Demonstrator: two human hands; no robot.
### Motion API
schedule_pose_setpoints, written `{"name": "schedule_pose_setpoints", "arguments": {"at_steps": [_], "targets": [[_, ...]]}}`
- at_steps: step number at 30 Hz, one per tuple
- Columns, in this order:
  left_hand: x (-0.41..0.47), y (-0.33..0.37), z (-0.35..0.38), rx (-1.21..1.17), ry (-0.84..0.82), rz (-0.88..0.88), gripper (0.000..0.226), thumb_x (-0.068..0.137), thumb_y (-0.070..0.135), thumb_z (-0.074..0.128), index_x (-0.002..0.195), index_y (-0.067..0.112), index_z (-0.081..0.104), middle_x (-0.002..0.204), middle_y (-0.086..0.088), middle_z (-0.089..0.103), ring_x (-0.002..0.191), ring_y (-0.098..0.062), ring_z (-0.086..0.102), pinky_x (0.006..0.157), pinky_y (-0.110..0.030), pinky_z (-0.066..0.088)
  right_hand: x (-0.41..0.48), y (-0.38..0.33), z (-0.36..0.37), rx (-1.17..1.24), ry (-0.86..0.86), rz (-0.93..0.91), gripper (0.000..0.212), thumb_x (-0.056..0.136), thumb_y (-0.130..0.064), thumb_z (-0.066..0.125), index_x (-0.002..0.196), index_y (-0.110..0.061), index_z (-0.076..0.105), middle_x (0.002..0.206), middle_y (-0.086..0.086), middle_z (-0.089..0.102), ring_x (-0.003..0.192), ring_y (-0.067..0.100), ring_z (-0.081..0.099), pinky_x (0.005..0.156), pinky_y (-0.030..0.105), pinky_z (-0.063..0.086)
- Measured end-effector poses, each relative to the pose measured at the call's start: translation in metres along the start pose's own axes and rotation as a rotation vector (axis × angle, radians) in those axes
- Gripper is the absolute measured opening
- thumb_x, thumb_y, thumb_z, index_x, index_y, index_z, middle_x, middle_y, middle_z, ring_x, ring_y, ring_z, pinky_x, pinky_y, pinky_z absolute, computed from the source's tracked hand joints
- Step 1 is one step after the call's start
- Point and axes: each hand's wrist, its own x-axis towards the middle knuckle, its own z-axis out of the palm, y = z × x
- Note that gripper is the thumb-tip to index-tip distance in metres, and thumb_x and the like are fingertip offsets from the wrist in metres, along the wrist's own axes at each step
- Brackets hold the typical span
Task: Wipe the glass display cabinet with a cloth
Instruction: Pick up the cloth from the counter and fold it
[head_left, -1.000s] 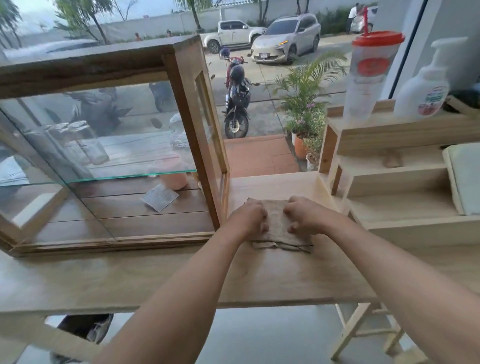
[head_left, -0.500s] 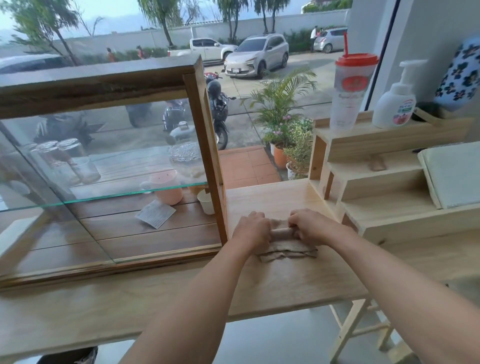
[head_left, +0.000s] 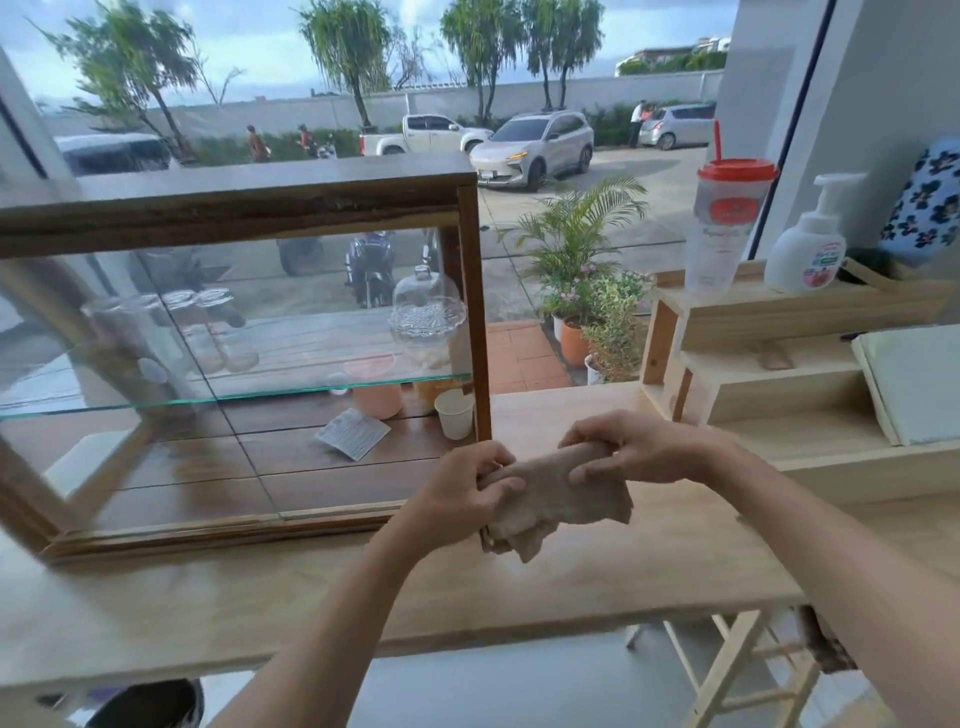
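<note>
Head view. Both hands meet at centre frame, above the light wooden counter. The left hand has its fingers curled shut around the left end of a beige cloth, thumb on the near face. The right hand grips the cloth's upper edge from above, fingers bent down over it and thumb pressed against the front — a closed grasp. The cloth is bunched into a loose roll between the two hands, its lower folds hanging toward the counter; whether they touch the surface cannot be told.

The glass display cabinet stands on the counter at about 10 o'clock from the hands, its dark wooden corner post just beside the left hand. Inside, on the glass shelf, sit upturned glasses and a domed glass cover; on the cabinet floor below lie a pink cup, a white paper cup and a printed slip.

At 2 o'clock, a stepped pale wooden rack carries a red-lidded tumbler and a white pump bottle — side by side, apart. Potted plants stand outside at 12 o'clock.
</note>
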Motion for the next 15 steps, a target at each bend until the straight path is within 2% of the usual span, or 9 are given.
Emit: {"name": "schedule_pose_setpoints", "arguments": {"at_steps": [5,7,9,12,15], "targets": [[-0.047,-0.017,-0.038,-0.054,-0.042,-0.055,0.004,0.094,0.019,0.070,0.095,0.020,0.066,0.083,0.002,0.067,0.076,-0.009,0.061,0.068,-0.028,0.052,0.016,-0.052,0.032,-0.035,-0.026,-0.113,0.022,0.074,-0.025,0.081,0.093,-0.018,0.072,0.088,0.001,0.069,0.079,0.014,0.064,0.068,0.032,0.057],[-0.063,-0.020,-0.052,-0.063,-0.050,-0.031,0.015,0.090,0.022,0.075,0.103,0.019,0.068,0.094,0.004,0.070,0.089,-0.008,0.066,0.080,-0.029,0.056,0.023,-0.075,0.042,-0.090,-0.023,-0.169,0.026,0.068,-0.022,0.083,0.089,-0.018,0.068,0.087,0.000,0.067,0.076,0.009,0.060,0.065,0.028,0.054],[-0.078,-0.018,-0.062,-0.175,-0.053,-0.014,0.030,0.087,0.018,0.078,0.114,0.018,0.068,0.106,0.003,0.072,0.101,-0.012,0.068,0.089,-0.032,0.056,0.030,-0.099,0.049,-0.126,-0.029,-0.243,0.027,0.065,-0.016,0.081,0.086,-0.015,0.064,0.082,-0.001,0.064,0.072,0.007,0.055,0.062,0.027,0.049],[-0.101,-0.018,-0.068,-0.386,-0.037,0.017,0.036,0.084,0.010,0.080,0.118,0.016,0.070,0.107,-0.001,0.073,0.098,-0.018,0.066,0.087,-0.033,0.054,0.041,-0.130,0.055,-0.143,-0.031,-0.376,0.020,0.068,-0.008,0.075,0.080,-0.015,0.062,0.076,-0.002,0.059,0.069,0.005,0.049,0.061,0.023,0.042],[-0.120,-0.024,-0.063,-0.592,0.079,0.038,0.032,0.077,0.013,0.082,0.108,0.015,0.074,0.097,-0.004,0.073,0.090,-0.021,0.064,0.080,-0.032,0.053,0.050,-0.151,0.057,-0.080,0.005,-0.439,0.019,0.069,-0.009,0.077,0.077,-0.012,0.060,0.074,0.007,0.057,0.070,0.006,0.048,0.063,0.029,0.040]]}}
